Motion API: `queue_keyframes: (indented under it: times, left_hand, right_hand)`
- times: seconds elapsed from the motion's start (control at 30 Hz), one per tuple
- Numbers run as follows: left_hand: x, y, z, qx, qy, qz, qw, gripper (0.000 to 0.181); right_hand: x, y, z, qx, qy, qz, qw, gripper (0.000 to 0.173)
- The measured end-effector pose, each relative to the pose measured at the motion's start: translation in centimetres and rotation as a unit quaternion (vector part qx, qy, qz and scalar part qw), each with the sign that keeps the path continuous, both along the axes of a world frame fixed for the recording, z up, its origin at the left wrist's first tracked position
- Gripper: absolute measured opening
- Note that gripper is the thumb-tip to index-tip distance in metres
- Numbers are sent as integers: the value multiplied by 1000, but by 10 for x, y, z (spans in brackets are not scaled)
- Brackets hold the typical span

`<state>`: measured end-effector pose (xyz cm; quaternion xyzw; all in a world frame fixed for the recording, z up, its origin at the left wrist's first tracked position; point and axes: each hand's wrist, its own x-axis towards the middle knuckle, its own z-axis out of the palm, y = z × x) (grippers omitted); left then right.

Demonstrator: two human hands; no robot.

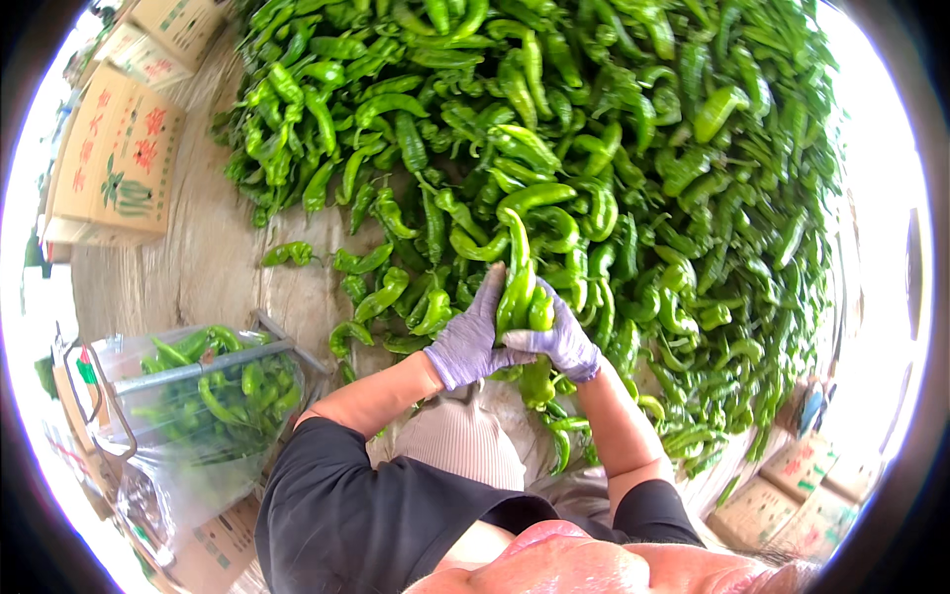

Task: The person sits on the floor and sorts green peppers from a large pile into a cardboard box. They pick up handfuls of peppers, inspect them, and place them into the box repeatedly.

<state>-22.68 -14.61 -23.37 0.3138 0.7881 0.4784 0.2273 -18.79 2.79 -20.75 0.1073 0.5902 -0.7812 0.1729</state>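
Observation:
Both my hands wear thin purple gloves and meet in front of my body, at the near edge of a big heap of green peppers (705, 185). Between them they clasp a small bunch of long green peppers (517, 297), one of which points up and away from me. My left hand (469, 327) lies along the bunch's left side, its fingers stretched upward. On the right side, my right hand (560, 334) curls round the bunch, with its thumb across the front. More loose peppers lie beneath and around both hands.
At the lower left, a clear plastic bag (215, 453) holding green peppers hangs in a metal frame (208, 365). A printed cardboard carton (122, 156) stands upper left; more cartons (753, 512) are at the lower right. Loose peppers lie on a pale ground sheet (215, 245).

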Motion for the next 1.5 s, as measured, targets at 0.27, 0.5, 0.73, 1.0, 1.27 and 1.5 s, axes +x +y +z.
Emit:
queue_keyframes:
  times: [0.27, 0.5, 0.73, 1.0, 1.27, 1.5]
  left_hand:
    - [26, 59, 120, 45, 24, -131, 990, 131]
    - [80, 89, 234, 378, -197, -219, 878, 84]
    - [137, 81, 259, 301, -250, -203, 898, 58]
    - [167, 88, 192, 42, -259, -354, 898, 53]
    - [151, 90, 127, -233, -85, -398, 883, 42]
    - [139, 91, 116, -326, -76, -358, 872, 42]
  right_hand:
    - [61, 44, 134, 23, 11, -164, 986, 48]
    - [185, 93, 277, 80, 124, -265, 953, 35]
    - [418, 146, 368, 139, 200, -428, 870, 65]
    - [627, 60, 434, 286, 175, -566, 753, 37]
    - [734, 48, 286, 257, -210, -562, 758, 38]
    - [747, 75, 117, 249, -490, -362, 753, 86]
